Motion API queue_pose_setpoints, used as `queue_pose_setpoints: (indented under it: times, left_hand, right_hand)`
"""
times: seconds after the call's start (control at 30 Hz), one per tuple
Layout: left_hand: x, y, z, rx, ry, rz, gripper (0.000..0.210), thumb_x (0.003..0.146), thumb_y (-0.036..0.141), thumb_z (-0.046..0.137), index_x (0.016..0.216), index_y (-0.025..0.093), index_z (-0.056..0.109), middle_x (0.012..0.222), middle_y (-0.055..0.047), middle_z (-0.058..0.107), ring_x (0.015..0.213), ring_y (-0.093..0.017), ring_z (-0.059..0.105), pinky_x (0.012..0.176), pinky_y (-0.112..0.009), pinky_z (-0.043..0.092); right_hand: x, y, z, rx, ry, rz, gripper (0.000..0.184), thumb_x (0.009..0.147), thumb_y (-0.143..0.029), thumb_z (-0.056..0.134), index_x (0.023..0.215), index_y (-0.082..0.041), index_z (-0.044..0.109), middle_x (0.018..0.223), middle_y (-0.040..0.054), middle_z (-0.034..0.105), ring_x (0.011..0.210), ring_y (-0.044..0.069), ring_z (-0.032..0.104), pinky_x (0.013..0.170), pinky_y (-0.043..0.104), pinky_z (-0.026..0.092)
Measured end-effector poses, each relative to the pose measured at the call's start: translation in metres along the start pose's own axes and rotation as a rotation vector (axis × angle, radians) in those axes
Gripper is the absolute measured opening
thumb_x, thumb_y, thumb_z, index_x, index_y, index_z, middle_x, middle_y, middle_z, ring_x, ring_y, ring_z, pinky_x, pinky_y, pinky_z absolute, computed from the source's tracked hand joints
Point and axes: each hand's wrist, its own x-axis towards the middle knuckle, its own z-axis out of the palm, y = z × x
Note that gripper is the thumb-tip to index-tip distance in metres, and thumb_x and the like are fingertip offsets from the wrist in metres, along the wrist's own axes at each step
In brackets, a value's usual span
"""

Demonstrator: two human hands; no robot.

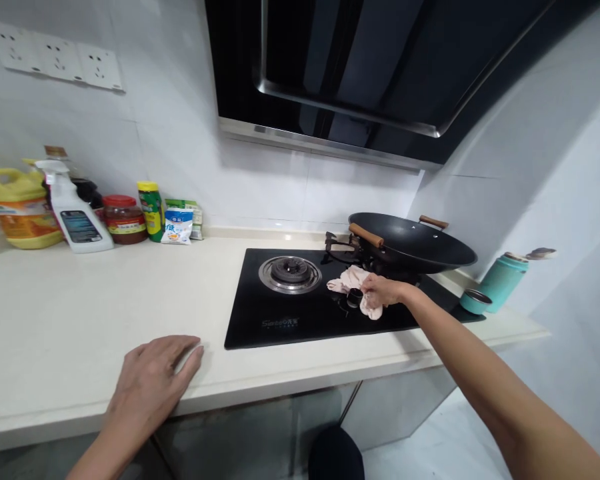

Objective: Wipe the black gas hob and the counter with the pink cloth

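Note:
My right hand [380, 291] grips a pale pink cloth [353, 276] on the black glass gas stove [307, 319]. The cloth lies bunched around a black control knob [354, 297], partly covering the stove top beside it. My left hand [153, 370] rests on the counter's front part, left of the stove, fingers stretched out and holding nothing. To the left of the cloth is a bare round burner [290, 272]. A large black wok [415, 241] with wooden handles sits behind my right hand, near the right burner.
On the left counter [80, 300] stand a yellow jug [20, 210], a white spray bottle [77, 213], a red-lidded jar [125, 220], a green shaker [151, 212] and a small packet [177, 227]. A teal utensil holder [505, 280] and teal bowl [475, 302] are right. A range hood [330, 133] hangs above.

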Motion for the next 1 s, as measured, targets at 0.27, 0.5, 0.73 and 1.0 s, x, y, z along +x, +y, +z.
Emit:
queue_pose_setpoints:
  times: [0.27,0.5,0.73,1.0]
  left_hand:
    - [0.002,-0.002,0.002,0.021,-0.007,-0.031,0.037,0.091,0.053,0.049,0.097,0.026,0.073,0.106,-0.004,0.078,0.105,-0.029,0.069,0.096,-0.043,0.046]
    - [0.001,-0.001,0.002,0.008,0.000,-0.041,0.036,0.091,0.052,0.049,0.097,0.025,0.073,0.106,-0.005,0.078,0.105,-0.029,0.069,0.096,-0.043,0.046]
    - [0.000,-0.001,0.001,-0.005,0.002,-0.013,0.039,0.093,0.050,0.046,0.097,0.024,0.075,0.104,-0.006,0.078,0.103,-0.029,0.069,0.095,-0.043,0.046]
    - [-0.003,-0.003,0.006,-0.017,0.027,-0.005,0.039,0.094,0.049,0.045,0.100,0.023,0.074,0.108,-0.006,0.078,0.107,-0.029,0.068,0.097,-0.044,0.044]
  right_hand:
    - [0.042,-0.004,-0.006,-0.203,0.039,0.171,0.030,0.085,-0.041,0.067,0.107,-0.023,0.075,0.118,0.0121,0.069,0.106,0.028,0.068,0.087,0.035,0.051]
    - [0.063,-0.001,-0.014,-0.245,0.070,0.291,0.048,0.083,-0.049,0.070,0.115,-0.013,0.075,0.125,0.0211,0.069,0.120,0.036,0.063,0.097,0.041,0.049]
    - [0.054,0.040,-0.014,-0.102,0.108,0.306,0.048,0.093,-0.059,0.053,0.115,-0.023,0.077,0.121,0.0104,0.074,0.109,0.028,0.070,0.088,0.032,0.051]
    - [0.046,0.066,0.003,-0.072,0.235,0.367,0.052,0.101,-0.053,0.036,0.123,-0.026,0.074,0.123,0.0097,0.074,0.109,0.024,0.070,0.083,0.027,0.050]
